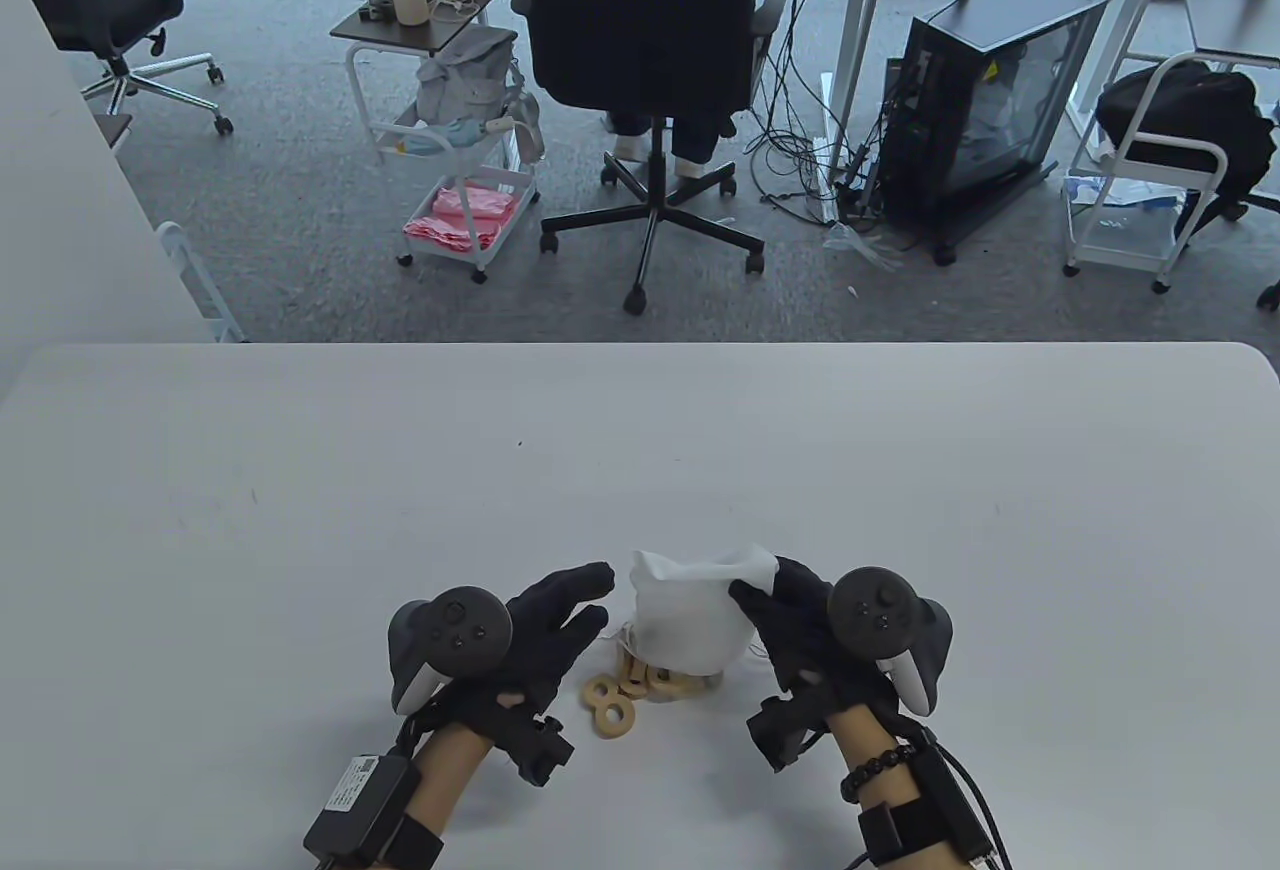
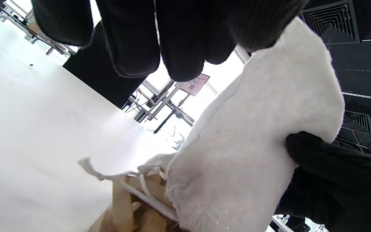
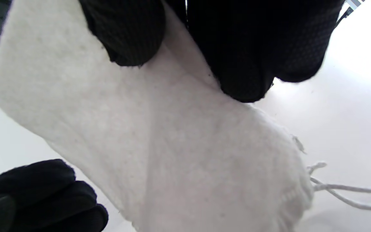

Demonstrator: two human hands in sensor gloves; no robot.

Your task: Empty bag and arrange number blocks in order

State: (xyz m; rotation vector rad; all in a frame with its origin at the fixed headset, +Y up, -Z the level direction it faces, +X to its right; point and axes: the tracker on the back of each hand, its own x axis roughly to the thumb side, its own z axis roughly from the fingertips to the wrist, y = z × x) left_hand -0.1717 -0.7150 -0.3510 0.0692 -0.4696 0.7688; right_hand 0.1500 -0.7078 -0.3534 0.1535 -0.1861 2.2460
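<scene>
A white cloth drawstring bag (image 1: 692, 610) hangs upside down just above the table, its mouth facing down. My right hand (image 1: 790, 610) pinches the bag's upper right corner; the pinch shows in the right wrist view (image 3: 159, 135). Several tan wooden number blocks (image 1: 630, 690) lie under and in front of the bag's mouth; an 8 (image 1: 608, 705) lies nearest me. My left hand (image 1: 560, 620) is open just left of the bag, fingers spread, holding nothing. In the left wrist view the bag (image 2: 246, 154) hangs over the blocks (image 2: 134, 212), its drawstring (image 2: 114, 178) trailing.
The white table (image 1: 300, 510) stretches wide to the left, right and far side of the bag. Beyond its far edge (image 1: 640, 343) are office chairs, carts and a computer tower on the floor.
</scene>
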